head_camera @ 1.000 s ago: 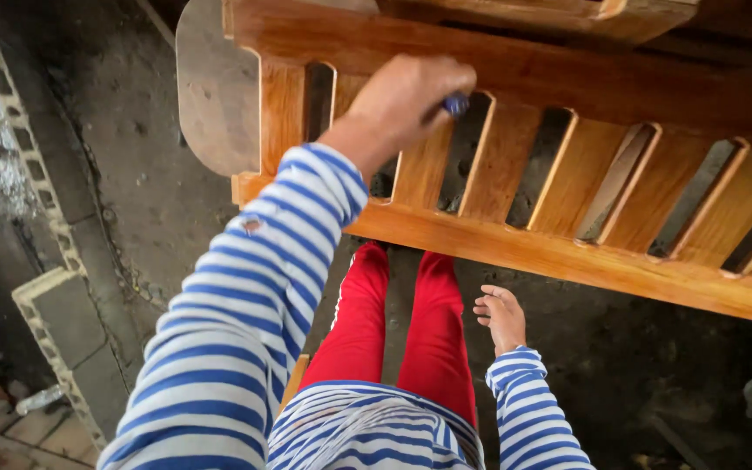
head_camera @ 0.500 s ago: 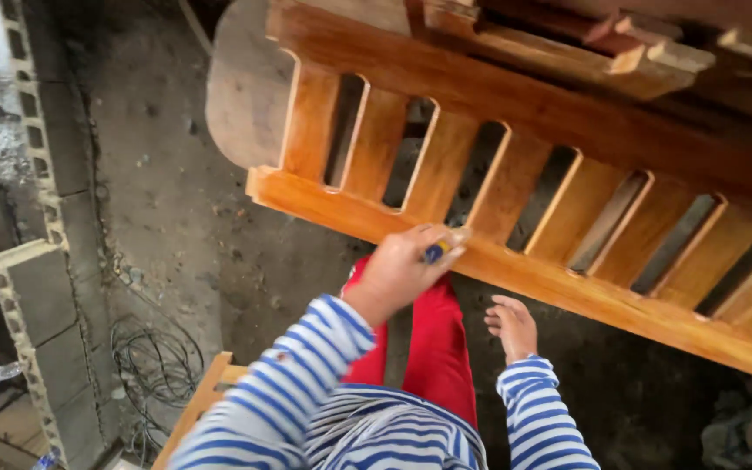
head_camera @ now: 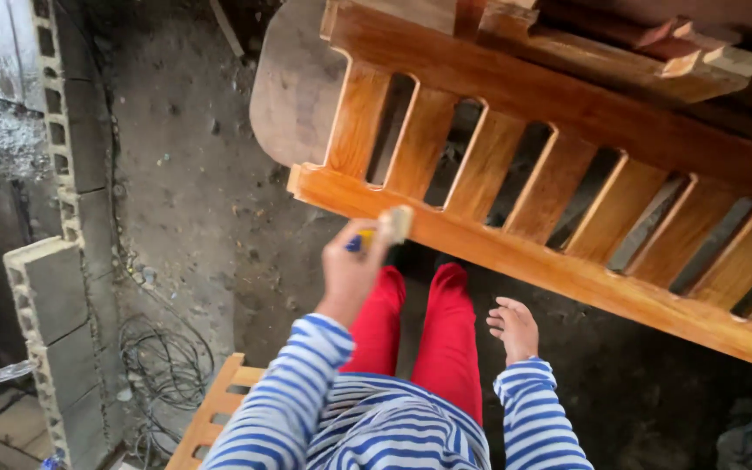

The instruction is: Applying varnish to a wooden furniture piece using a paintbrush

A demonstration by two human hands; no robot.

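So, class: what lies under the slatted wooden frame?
Under the slatted wooden frame: dark dirt floor, red-trousered legs reaching beneath its lower rail. The feet are hidden.

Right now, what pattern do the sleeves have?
Blue and white stripes, on both sleeves; the head view shows them best.

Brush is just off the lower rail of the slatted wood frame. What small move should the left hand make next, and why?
Probably ease the left hand forward so the brush meets the lower rail near its left end. The bristles hang just short of the glossy rail, close to the first slat. The right hand is open and free below the rail, holding nothing.
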